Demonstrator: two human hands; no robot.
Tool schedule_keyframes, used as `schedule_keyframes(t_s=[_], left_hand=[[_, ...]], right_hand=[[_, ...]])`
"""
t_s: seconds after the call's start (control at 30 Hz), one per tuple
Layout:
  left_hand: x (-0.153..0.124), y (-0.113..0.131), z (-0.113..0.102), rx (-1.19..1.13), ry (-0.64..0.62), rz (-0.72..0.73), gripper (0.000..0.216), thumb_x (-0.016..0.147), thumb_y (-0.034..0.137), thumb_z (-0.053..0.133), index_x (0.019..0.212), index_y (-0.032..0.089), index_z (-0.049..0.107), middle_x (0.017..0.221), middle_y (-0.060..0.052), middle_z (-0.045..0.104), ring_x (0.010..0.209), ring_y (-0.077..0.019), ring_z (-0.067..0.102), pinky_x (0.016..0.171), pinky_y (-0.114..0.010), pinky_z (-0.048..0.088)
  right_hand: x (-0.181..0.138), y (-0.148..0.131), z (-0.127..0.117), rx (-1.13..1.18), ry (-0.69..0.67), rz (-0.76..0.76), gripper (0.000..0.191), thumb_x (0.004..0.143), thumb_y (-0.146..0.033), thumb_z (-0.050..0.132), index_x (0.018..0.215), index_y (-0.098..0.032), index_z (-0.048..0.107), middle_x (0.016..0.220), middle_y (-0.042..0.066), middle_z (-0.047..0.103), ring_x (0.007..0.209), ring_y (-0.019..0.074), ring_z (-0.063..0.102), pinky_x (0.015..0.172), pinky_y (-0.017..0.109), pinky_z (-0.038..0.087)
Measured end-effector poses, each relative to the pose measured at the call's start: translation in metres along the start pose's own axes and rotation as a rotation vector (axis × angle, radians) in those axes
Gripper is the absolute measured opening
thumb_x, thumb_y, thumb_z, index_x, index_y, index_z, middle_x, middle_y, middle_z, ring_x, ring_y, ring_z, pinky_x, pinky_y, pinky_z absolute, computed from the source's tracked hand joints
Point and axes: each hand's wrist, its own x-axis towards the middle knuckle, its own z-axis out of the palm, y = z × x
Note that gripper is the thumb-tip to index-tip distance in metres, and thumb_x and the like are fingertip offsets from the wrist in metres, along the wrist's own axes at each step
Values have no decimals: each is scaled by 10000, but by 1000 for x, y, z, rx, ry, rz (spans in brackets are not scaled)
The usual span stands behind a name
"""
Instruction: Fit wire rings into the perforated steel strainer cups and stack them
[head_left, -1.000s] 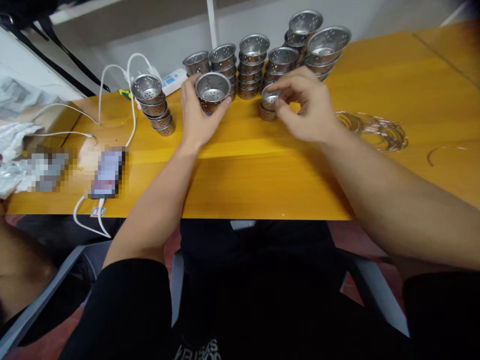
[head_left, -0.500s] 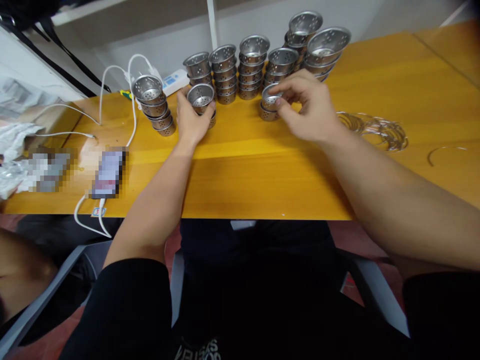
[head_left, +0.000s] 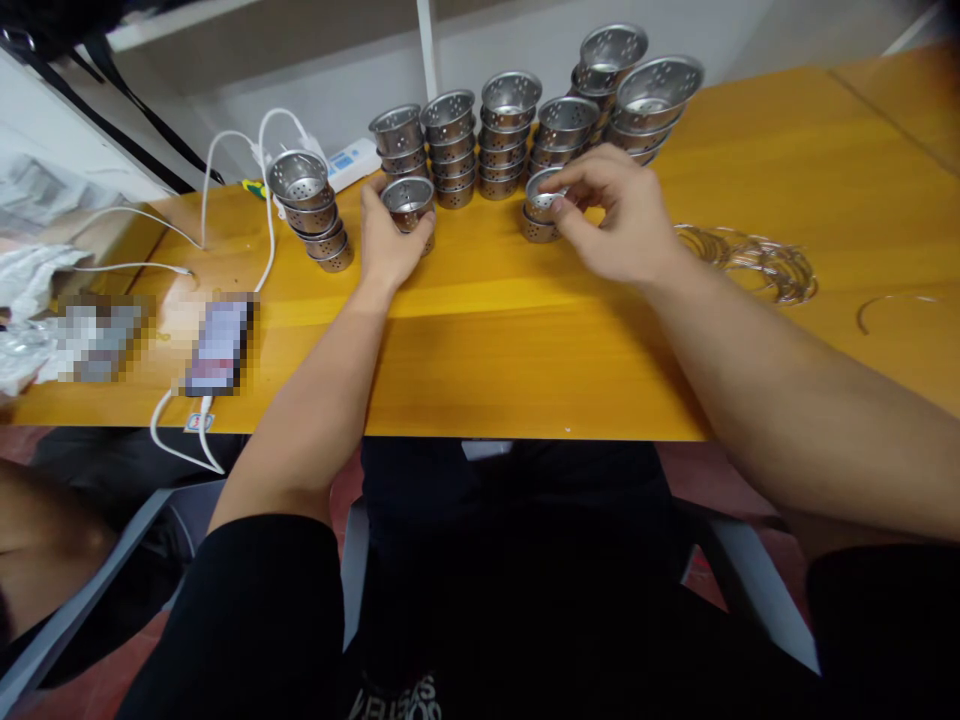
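Note:
My left hand [head_left: 386, 243] wraps round a small perforated metal cup [head_left: 407, 199] that sits on the yellow table [head_left: 487, 330], thumb on its left side and fingers on its right. My right hand [head_left: 615, 215] pinches the top cup of a short stack of cups [head_left: 538, 203] with thumb and fingertips. Behind both hands stand several taller stacks of the same perforated steel cups [head_left: 504, 128].
A leaning stack of cups [head_left: 311, 210] stands left of my left hand. White cables [head_left: 259, 180] and a power strip [head_left: 346, 162] lie behind it, a phone [head_left: 219, 345] at the left. A pile of wire rings [head_left: 746, 262] lies right of my right hand.
My left hand has lowered its cup from the air down onto the table and moved slightly left. My right hand has stayed on the short stack.

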Motion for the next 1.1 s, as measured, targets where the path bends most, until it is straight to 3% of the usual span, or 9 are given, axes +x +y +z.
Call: schedule_keyframes(t_s=[0.17, 0.3, 0.37, 0.5, 0.57, 0.67, 0.9, 1.0, 1.1], left_hand=[[-10, 26, -4, 46, 27, 19, 1012, 844, 593, 1107, 1620, 352, 503, 1859, -158, 545, 1959, -435, 349, 1686, -632, 263], [-27, 59, -4, 114, 60, 177, 1155, 807, 567, 1146, 1704, 380, 443, 1985, -147, 401, 1987, -397, 229, 1735, -593, 97], [-37, 76, -1, 148, 46, 303, 1112, 879, 602, 1083, 1736, 367, 415, 2015, -157, 359, 2010, -362, 190, 1739, -565, 103], [-55, 97, 12, 52, -228, 370, 812, 1009, 645, 956, 1681, 461, 537, 2019, -53, 430, 2005, -364, 287, 1688, -582, 301], [-60, 97, 22, -18, -350, 327, 751, 1012, 611, 973, 1644, 415, 618, 1939, -91, 533, 1915, -424, 465, 1617, -650, 426], [-62, 84, 37, -127, -446, 233, 727, 1003, 530, 1014, 1617, 354, 667, 1828, -117, 615, 1790, -454, 619, 1559, -718, 480], [-60, 49, 55, -150, -512, 204, 750, 1031, 479, 991, 1668, 333, 623, 1824, -147, 627, 1688, -405, 716, 1484, -694, 578], [-59, 41, 59, -108, -501, 266, 811, 1073, 554, 929, 1754, 355, 537, 1886, -171, 592, 1684, -394, 730, 1440, -683, 623], [-59, 38, 63, -101, -472, 320, 1009, 1077, 703, 908, 1865, 368, 376, 1944, -192, 537, 1755, -408, 686, 1470, -693, 590]], right_hand=[[5, 5, -1, -88, 46, 83, 370, 1235, -229, 611, 1539, -215, 822, 1554, 192, 760, 1301, 286, 752, 1205, 387, 625], [10, 22, 2, -122, 121, 74, 353, 1204, -173, 631, 1476, -201, 854, 1485, 197, 794, 1286, 322, 785, 1191, 433, 648], [12, 32, 4, -137, 140, 52, 360, 1176, -150, 658, 1466, -181, 868, 1472, 207, 792, 1241, 331, 803, 1172, 450, 661], [13, 44, 7, -205, 54, 17, 319, 1135, -160, 751, 1428, -157, 876, 1488, 219, 768, 1375, 376, 776, 1285, 493, 618], [12, 44, 5, -212, -16, 21, 259, 1151, -173, 751, 1383, -166, 867, 1500, 214, 760, 1408, 367, 748, 1334, 495, 579], [11, 38, 2, -184, -88, 43, 175, 1191, -220, 735, 1323, -176, 842, 1506, 219, 752, 1340, 342, 741, 1312, 478, 572], [8, 24, -1, -67, -54, 47, 121, 1172, -333, 764, 1229, -238, 811, 1484, 205, 727, 1305, 375, 736, 1284, 552, 595], [5, 17, -5, 7, 17, 29, 200, 1175, -482, 767, 1212, -288, 799, 1558, 182, 712, 1347, 368, 723, 1315, 574, 599], [0, 9, -4, 88, -40, -74, 300, 1132, -639, 823, 1183, -344, 816, 1532, 128, 752, 1350, 360, 729, 1308, 598, 617]])
